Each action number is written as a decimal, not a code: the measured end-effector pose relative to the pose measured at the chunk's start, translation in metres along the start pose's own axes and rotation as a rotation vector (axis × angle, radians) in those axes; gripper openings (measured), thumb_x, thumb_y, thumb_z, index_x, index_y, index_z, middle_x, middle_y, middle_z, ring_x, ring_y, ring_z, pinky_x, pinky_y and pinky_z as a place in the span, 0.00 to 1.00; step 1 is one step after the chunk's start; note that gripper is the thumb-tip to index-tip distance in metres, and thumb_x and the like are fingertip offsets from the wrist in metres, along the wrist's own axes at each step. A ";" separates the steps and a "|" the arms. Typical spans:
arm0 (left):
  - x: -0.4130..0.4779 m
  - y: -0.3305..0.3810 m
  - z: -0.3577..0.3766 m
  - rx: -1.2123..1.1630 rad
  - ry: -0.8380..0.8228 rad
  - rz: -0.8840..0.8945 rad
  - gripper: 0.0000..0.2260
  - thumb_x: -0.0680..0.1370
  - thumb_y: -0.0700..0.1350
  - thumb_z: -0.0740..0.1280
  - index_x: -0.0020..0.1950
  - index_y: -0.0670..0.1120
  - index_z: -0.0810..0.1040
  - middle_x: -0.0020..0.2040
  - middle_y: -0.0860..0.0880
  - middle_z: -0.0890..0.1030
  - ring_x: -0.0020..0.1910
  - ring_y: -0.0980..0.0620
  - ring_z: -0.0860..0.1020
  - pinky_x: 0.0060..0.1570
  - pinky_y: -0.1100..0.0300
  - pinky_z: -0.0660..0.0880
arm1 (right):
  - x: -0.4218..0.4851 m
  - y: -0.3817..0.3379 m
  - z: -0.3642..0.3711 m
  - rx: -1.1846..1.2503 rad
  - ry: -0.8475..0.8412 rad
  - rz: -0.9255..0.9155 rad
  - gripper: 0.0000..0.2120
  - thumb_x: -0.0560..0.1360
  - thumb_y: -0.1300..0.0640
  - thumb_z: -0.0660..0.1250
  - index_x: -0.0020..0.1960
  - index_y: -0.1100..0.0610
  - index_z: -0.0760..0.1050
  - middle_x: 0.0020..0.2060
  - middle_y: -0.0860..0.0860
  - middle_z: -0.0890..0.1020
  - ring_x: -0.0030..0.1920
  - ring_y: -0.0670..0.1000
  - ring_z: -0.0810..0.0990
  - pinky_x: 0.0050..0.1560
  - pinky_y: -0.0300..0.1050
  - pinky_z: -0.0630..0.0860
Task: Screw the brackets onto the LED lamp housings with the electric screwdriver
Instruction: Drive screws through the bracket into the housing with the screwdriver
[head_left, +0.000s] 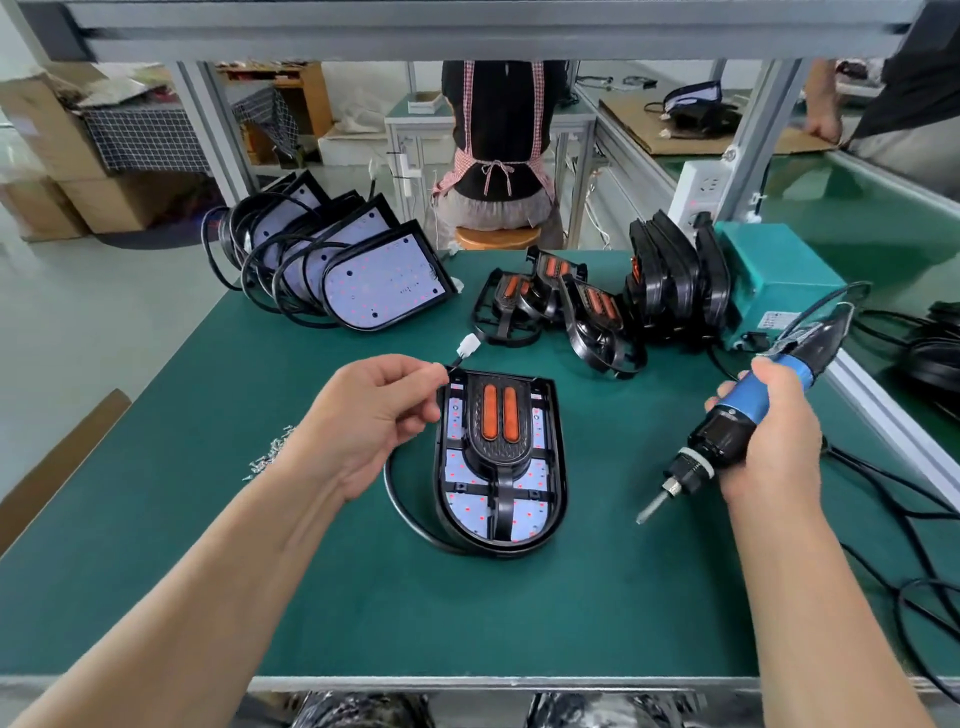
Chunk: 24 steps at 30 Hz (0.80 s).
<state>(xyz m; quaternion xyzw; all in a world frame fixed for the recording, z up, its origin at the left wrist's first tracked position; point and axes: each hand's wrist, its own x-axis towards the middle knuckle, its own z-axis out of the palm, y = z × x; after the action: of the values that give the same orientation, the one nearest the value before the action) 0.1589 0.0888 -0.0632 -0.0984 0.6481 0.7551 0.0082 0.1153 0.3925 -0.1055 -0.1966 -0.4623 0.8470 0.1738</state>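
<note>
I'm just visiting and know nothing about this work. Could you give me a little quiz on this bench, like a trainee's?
1. True or false: the right hand grips the electric screwdriver.
2. The left hand pinches: A) a screw, B) the white connector's wire, C) a spare part.
3. Fill in: the bracket lying in the middle housing carries two ____ strips.
Key: 1 true; 2 B; 3 orange.

Single head-worn wide-angle view. Looks forward and down from near edge of counter (337, 613). Forearms enter from bottom corners. Left grip (370, 415), pinching connector wire (458, 361), and right grip (774, 441), round electric screwdriver (727, 426), lie close under lens. LED lamp housing (501, 462) between grips marks frame centre. Beyond grips: counter's far edge, room, frame edges bowed.
</note>
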 end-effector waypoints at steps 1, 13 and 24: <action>-0.002 -0.001 0.005 -0.006 -0.004 -0.001 0.06 0.78 0.38 0.69 0.41 0.40 0.79 0.31 0.48 0.77 0.27 0.57 0.75 0.24 0.70 0.68 | -0.005 0.000 0.003 0.045 -0.026 0.008 0.05 0.77 0.57 0.67 0.48 0.56 0.72 0.29 0.46 0.78 0.29 0.46 0.77 0.33 0.36 0.76; -0.034 -0.017 0.047 -0.145 -0.148 -0.105 0.03 0.76 0.33 0.69 0.44 0.37 0.82 0.37 0.43 0.83 0.39 0.46 0.86 0.36 0.67 0.79 | -0.036 -0.001 0.045 0.342 -0.140 0.109 0.13 0.78 0.47 0.70 0.47 0.57 0.77 0.31 0.48 0.74 0.31 0.48 0.71 0.37 0.40 0.71; -0.043 -0.026 0.056 -0.291 -0.128 -0.156 0.07 0.69 0.34 0.71 0.46 0.35 0.83 0.40 0.39 0.85 0.41 0.46 0.86 0.39 0.66 0.80 | -0.039 -0.014 0.052 0.736 -0.290 0.237 0.21 0.69 0.58 0.73 0.60 0.56 0.74 0.38 0.49 0.79 0.35 0.47 0.78 0.41 0.42 0.74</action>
<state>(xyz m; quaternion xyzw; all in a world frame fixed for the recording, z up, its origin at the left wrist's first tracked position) 0.1969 0.1531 -0.0737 -0.1004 0.5206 0.8427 0.0935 0.1244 0.3438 -0.0614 -0.0516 -0.1224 0.9889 0.0667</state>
